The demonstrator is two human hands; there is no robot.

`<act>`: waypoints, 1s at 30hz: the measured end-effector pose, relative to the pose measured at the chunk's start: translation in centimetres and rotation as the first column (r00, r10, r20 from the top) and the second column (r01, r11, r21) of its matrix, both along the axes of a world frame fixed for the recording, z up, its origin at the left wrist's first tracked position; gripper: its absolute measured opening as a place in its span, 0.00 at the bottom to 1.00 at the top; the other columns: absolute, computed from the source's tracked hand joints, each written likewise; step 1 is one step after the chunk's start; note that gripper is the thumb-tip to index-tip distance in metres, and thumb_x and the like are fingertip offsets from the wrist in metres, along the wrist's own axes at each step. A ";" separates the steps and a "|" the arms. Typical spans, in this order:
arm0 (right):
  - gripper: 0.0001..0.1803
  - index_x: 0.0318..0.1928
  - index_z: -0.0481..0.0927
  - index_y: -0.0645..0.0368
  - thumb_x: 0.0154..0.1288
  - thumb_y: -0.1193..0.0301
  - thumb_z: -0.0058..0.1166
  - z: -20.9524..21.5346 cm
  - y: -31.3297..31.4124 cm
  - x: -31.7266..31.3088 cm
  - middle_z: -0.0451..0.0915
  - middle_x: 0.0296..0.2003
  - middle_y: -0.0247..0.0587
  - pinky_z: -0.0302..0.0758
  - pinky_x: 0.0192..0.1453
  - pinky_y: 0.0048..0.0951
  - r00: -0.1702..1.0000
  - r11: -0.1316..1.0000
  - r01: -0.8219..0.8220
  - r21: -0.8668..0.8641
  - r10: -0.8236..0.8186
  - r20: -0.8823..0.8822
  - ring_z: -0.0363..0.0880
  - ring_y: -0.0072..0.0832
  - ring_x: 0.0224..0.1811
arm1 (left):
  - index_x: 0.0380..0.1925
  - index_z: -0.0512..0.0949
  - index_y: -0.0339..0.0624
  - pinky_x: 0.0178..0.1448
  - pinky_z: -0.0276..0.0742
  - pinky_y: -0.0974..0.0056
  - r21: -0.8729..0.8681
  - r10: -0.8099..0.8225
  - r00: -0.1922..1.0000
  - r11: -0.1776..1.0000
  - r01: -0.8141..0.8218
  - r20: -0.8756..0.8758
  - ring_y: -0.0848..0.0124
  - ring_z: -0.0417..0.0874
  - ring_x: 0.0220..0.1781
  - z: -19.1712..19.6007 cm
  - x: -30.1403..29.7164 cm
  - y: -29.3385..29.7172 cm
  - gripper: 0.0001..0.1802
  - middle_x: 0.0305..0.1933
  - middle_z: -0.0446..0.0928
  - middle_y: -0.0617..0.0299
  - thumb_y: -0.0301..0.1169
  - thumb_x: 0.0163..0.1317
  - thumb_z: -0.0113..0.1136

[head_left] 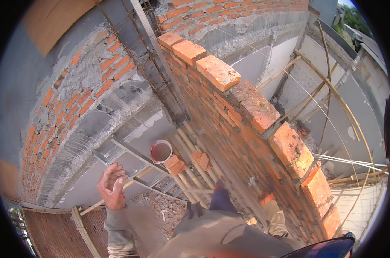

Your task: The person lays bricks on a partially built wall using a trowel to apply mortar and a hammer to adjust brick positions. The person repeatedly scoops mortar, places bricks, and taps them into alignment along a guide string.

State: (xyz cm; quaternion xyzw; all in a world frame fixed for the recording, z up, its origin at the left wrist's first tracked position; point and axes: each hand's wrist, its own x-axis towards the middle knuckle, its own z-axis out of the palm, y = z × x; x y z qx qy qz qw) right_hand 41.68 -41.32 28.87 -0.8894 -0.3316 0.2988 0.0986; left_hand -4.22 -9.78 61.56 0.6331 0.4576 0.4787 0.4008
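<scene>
My left hand (112,185) is raised at the lower left, fingers loosely bent and apart, with nothing visible in it. A small red spot shows beside its wrist. My right hand (267,198) is low beside the brick wall (216,129); its fingers cannot be made out, nor whether they hold anything. Along the wall's top runs a row of orange bricks (218,72), some with mortar stuck on them. Left of the wall, a bucket (161,151) with greyish contents stands near two loose brick stacks or pieces, a left one (175,164) and a right one (202,160).
Bamboo poles (190,142) form a platform under my legs. A metal ladder-like frame (139,152) lies beside it, above rubble (160,210). Rebar (139,38) rises at the wall's far end. A thin string (285,69) crosses above; bamboo scaffolding (332,86) stands right.
</scene>
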 end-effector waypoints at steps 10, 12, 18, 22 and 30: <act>0.21 0.51 0.82 0.65 0.68 0.61 0.63 15.8 11.7 -5.3 0.84 0.34 0.65 0.78 0.46 0.56 0.893 0.928 -0.251 0.275 0.332 -0.305 0.85 0.61 0.41 | 0.73 0.65 0.29 0.64 0.80 0.56 -0.155 -0.143 0.869 0.958 0.243 0.474 0.57 0.73 0.68 -4.9 27.3 17.9 0.42 0.71 0.67 0.43 0.30 0.61 0.72; 0.20 0.52 0.82 0.66 0.70 0.62 0.62 21.8 14.5 -5.4 0.83 0.32 0.64 0.78 0.44 0.54 0.870 0.910 -0.258 0.325 0.365 -0.330 0.85 0.61 0.39 | 0.74 0.63 0.31 0.67 0.78 0.52 -0.145 -0.145 0.875 0.961 0.236 0.461 0.54 0.69 0.72 -4.9 30.3 19.5 0.46 0.73 0.63 0.42 0.32 0.58 0.75; 0.17 0.57 0.82 0.66 0.76 0.67 0.59 38.5 19.7 -4.1 0.84 0.26 0.45 0.76 0.32 0.35 0.754 0.954 -0.048 0.297 0.230 -0.615 0.84 0.33 0.25 | 0.75 0.65 0.39 0.72 0.71 0.47 -0.107 -0.146 0.949 0.978 0.182 0.278 0.52 0.66 0.73 -5.6 35.2 21.5 0.51 0.70 0.61 0.44 0.37 0.52 0.80; 0.19 0.61 0.80 0.70 0.79 0.69 0.56 45.1 21.9 -2.2 0.83 0.28 0.37 0.73 0.27 0.26 0.804 0.893 0.154 0.422 0.135 -0.579 0.79 0.22 0.22 | 0.72 0.69 0.42 0.73 0.69 0.50 -0.064 -0.129 0.976 0.988 0.142 0.178 0.53 0.68 0.71 -5.7 37.0 22.6 0.48 0.67 0.62 0.46 0.37 0.50 0.81; 0.19 0.33 0.81 0.66 0.80 0.64 0.54 42.3 32.8 10.3 0.79 0.20 0.37 0.69 0.14 0.27 0.896 0.788 0.088 0.609 0.204 -0.394 0.75 0.22 0.13 | 0.64 0.72 0.35 0.75 0.68 0.50 -0.026 -0.135 0.927 0.988 0.154 0.351 0.54 0.70 0.69 -6.5 37.8 23.3 0.41 0.66 0.64 0.48 0.31 0.50 0.80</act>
